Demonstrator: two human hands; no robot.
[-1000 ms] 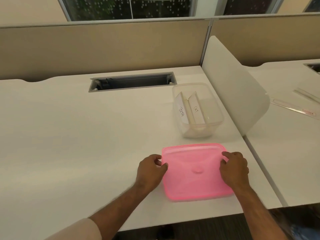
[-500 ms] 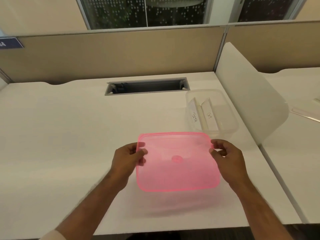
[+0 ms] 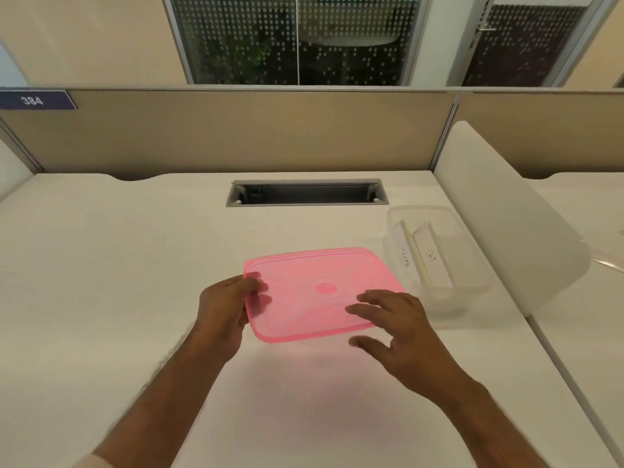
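My left hand [image 3: 226, 309] pinches the pink lid [image 3: 320, 292] at its 9 o'clock edge, so it hangs level above the desk [image 3: 118, 265]. My right hand [image 3: 401, 329], spread and empty, hovers at its 4 o'clock corner, likely to guide it onto the clear container [image 3: 439, 258] at 2 o'clock.

A broad white desk [image 3: 135, 298] with a smooth matt top runs back to a tan partition [image 3: 236, 136], and a long grey-framed cable slot [image 3: 307, 193] is cut into it near the rear edge, roughly at mid-width. On the right part of the top, just in front of the slot's right end, a clear plastic container [image 3: 449, 300] stands upright and open-topped, close beside the white divider panel [image 3: 499, 238] that rises along the desk's right edge. Inside it two white paper strips [image 3: 434, 265] with handwriting lean side by side, lengthwise.
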